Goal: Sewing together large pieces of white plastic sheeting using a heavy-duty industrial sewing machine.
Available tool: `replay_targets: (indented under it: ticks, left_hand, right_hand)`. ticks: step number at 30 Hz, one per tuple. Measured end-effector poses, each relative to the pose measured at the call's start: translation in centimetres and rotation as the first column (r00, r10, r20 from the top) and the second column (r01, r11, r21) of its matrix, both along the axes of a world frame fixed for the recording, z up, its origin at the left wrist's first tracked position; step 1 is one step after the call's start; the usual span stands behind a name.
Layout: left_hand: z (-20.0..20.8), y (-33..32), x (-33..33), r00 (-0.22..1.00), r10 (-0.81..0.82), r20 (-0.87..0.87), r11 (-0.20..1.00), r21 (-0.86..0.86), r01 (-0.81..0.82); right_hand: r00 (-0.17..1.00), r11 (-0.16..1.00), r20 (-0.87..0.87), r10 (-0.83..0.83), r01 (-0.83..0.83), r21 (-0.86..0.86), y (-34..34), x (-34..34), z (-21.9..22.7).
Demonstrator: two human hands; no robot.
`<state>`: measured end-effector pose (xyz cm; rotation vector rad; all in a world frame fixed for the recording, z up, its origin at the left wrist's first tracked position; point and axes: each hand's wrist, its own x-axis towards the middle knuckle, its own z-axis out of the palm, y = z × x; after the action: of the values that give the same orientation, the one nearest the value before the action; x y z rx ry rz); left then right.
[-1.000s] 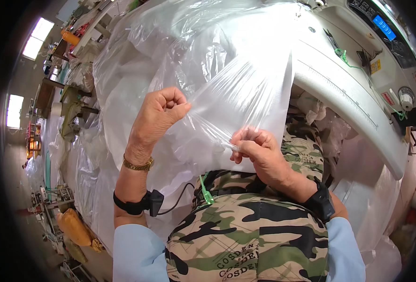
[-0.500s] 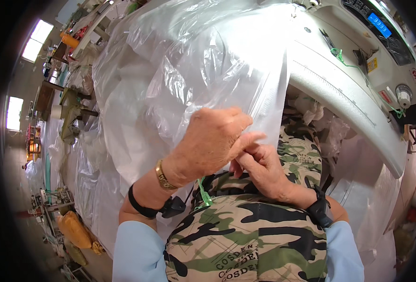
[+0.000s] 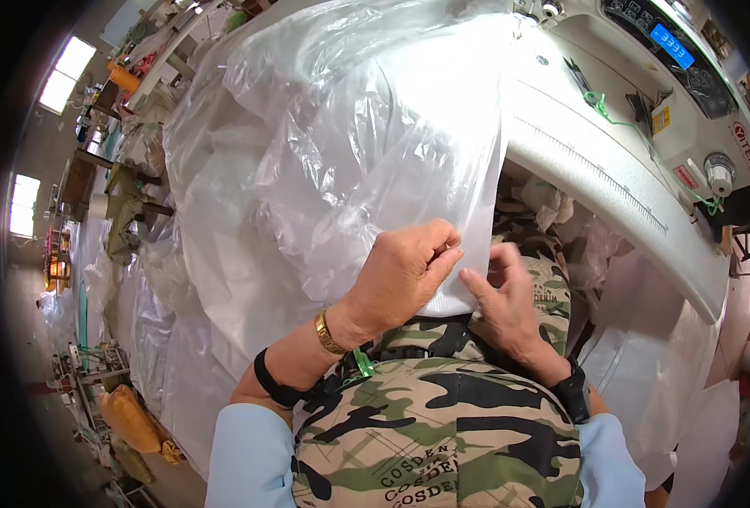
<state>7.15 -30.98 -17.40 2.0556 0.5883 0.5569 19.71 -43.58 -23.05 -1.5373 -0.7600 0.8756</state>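
Fingers point(image 3: 443, 232) — over translucent plastic point(image 3: 320, 182).

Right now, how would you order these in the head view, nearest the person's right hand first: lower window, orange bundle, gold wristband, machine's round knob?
1. Gold wristband, left of the right hand.
2. Round knob, upper right.
3. Orange bundle, lower left.
4. Lower window, far left.

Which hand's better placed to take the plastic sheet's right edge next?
Probably the right hand: open, near that edge of the plastic sheet. The left hand is pinched over the sheet; whether it holds any is unclear.
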Motion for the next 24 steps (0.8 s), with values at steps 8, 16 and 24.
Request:
replay_targets:
  ticks: [8,16,24]
  left_hand:
    - [-0.3,-0.2,0.1,0.997,-0.022,0.071,0.990,0.141,0.012]
    - [0.1,-0.1,-0.4,0.996,0.003,0.090,0.997,0.077,-0.010]
    - [1.5,0.1,-1.7,0.989,0.129,0.075,0.991,0.019,-0.131]
  right_hand:
    - [0.886,0.909,0.233,0.401,-0.417,0.020,-0.7,-1.9,2.1]
    - [0.741,0.792,0.454,0.494,-0.600,0.118,0.3,-2.7,1.5]
    - [0.921,0.905,-0.021,0.390,-0.379,0.191,4.5,1.5,-2.3]
